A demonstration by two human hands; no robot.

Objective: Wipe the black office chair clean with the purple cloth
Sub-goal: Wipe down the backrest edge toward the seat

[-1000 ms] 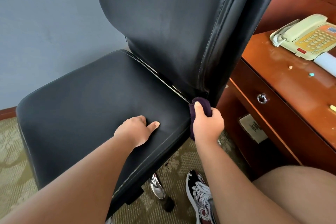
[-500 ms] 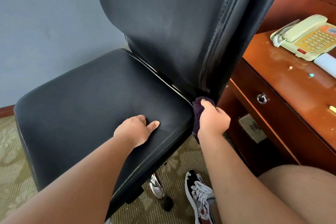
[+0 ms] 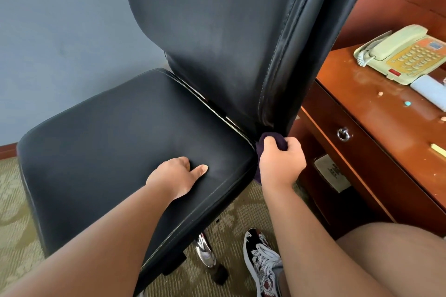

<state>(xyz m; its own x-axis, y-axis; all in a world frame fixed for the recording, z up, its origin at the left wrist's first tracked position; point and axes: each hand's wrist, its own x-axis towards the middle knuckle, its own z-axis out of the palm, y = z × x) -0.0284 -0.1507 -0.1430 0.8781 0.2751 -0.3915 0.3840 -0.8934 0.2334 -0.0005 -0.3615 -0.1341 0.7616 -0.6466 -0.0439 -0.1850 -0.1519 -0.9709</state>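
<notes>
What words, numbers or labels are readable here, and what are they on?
Nothing here reads clearly.
Cream desk telephone: the key markings and orange panel print are too small to read.
Pale card under the reddish wooden desk: the dark print is blurred.

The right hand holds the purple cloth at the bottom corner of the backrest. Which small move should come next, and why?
Probably slide the purple cloth upward along the backrest's side edge. The right hand grips it where that edge meets the seat, and the left hand rests on the seat.
</notes>
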